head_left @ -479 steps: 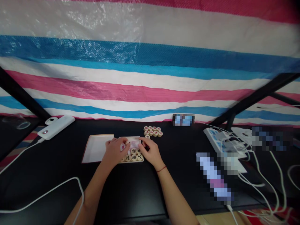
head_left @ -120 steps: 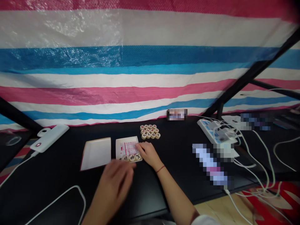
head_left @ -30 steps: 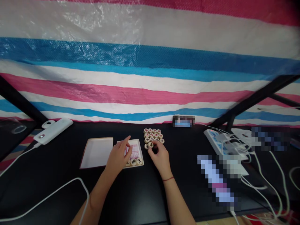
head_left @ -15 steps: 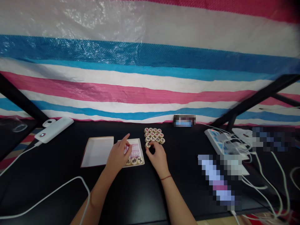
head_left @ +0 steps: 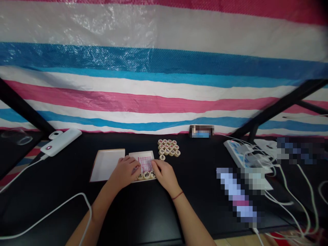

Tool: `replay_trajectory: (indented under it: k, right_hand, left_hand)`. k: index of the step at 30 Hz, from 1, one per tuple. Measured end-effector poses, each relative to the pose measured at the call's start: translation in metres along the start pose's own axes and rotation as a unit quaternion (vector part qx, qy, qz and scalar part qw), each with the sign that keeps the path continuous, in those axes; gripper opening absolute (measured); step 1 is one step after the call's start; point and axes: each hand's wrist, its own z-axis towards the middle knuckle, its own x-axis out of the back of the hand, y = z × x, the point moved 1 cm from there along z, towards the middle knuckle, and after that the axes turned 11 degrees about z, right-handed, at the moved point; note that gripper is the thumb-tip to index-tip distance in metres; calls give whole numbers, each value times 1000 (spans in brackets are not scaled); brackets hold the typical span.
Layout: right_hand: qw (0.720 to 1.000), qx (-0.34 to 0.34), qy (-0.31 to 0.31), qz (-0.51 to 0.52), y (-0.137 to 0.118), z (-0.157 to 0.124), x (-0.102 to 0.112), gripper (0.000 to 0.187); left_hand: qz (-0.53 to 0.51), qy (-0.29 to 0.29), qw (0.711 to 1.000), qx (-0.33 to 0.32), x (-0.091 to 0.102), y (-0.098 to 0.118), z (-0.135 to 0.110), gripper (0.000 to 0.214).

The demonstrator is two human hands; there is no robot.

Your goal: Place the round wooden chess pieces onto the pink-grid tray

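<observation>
My left hand (head_left: 125, 172) rests over the left side of a shallow tray (head_left: 142, 158), which is lined with pink-gridded paper. My right hand (head_left: 164, 174) lies at the tray's right corner, with its fingertips at the rim. Along the tray's near edge runs a row of round wooden Chinese chess pieces (head_left: 146, 175), partly hidden by both hands. Beyond the tray sits a tight cluster of similar pieces (head_left: 167, 147), with one piece (head_left: 162, 157) just apart from it. A white box lid (head_left: 105, 165) lies to the left of my left hand.
All this stands on a black tabletop (head_left: 133, 212). A white power bank (head_left: 60, 142) lies at the back left, and a cable crosses the table's left side. A power strip (head_left: 238, 148) with tangled white cables sits at the right, near pixelated objects. A striped tarpaulin (head_left: 164, 92) hangs behind.
My right hand has moved from the cluster of pieces back to the tray's right corner. My left hand has lowered, and its raised finger now lies down over the tray.
</observation>
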Motion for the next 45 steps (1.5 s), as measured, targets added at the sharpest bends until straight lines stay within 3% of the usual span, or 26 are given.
replay_trajectory:
  k: [7,18,21,24,28,33,35,37,39,45]
  right_hand:
    - [999,-51,-16,-10,3,-1,-6,36]
    - [997,-81,-6,13,4,-1,-5,35]
    - [998,-43,20,29,2,-1,-2,34]
    - [996,42,62,46,-5,-1,0,21]
    - [989,128,55,55,-18,-2,-3,20]
    - [984,155,61,56,-20,-1,-2,15]
    - [984,127,117,49,-12,0,7,17]
    - [978,67,194,31,-1,0,19,18]
    - [973,-2,232,5,12,1,30,22]
    - [972,-144,175,-68,39,-2,38,20]
  left_hand:
    - [11,-22,1000,-13,-1,8,-8,25]
    - [-34,-88,995,-30,16,9,-11,11]
    - [-49,-70,996,-17,13,7,-9,10]
    - [-119,5,992,38,8,6,-4,16]
    - [-276,40,954,111,-3,14,-1,22]
    - [-410,41,902,131,-17,23,-1,24]
    - [-440,58,885,143,-19,23,0,26]
    - [-464,88,867,159,-20,20,0,27]
    - [-477,121,853,171,-20,18,2,27]
    - [-464,159,850,192,-23,11,4,30]
